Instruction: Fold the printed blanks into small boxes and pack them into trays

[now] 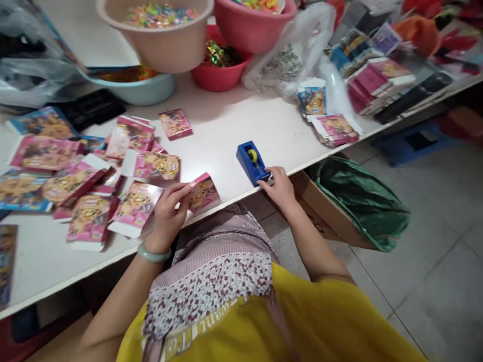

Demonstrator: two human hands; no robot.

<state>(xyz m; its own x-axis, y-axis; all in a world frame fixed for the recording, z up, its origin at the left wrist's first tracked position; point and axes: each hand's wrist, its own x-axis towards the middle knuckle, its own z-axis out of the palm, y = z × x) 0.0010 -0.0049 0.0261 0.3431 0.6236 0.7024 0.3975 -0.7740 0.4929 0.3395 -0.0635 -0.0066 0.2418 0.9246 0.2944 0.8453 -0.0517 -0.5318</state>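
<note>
My left hand grips a small pink printed box by its left end, near the table's front edge. To the right, my right hand has its thumb and fingers at the cutting end of a blue tape dispenser that carries a yellow-cored roll. Whether a piece of tape is between those fingers is too small to make out. Left of my left hand lies a loose heap of pink and blue printed boxes, some with flaps standing open. One more pink box lies apart, behind the heap.
Along the back stand a beige basin of colourful small pieces, red basins and a light blue basin. Flattened cartons are stacked at right. Below the edge, a cardboard box holds a green bag.
</note>
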